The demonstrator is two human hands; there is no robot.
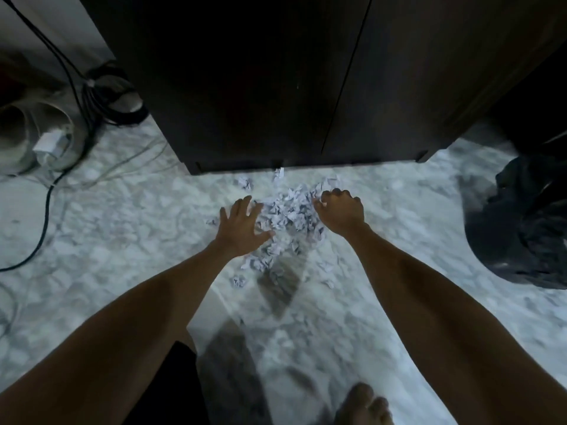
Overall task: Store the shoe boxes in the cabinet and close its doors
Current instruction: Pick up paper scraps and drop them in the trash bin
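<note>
The dark brown cabinet (276, 87) stands straight ahead with both doors closed, a thin seam running between them. No shoe box shows in this view. On the marble floor in front of it lies a heap of crumpled white paper scraps (291, 216). My left hand (242, 225) hovers with fingers spread at the heap's left side. My right hand (340, 210) is at the heap's right side with fingers curled down into the scraps; whether it holds any I cannot tell.
A black plastic bag (521, 222) slumps on the floor at the right. Black cables (92, 96) and a white adapter (49, 147) lie at the left beside a pale round object. My bare foot (365, 403) shows at the bottom edge.
</note>
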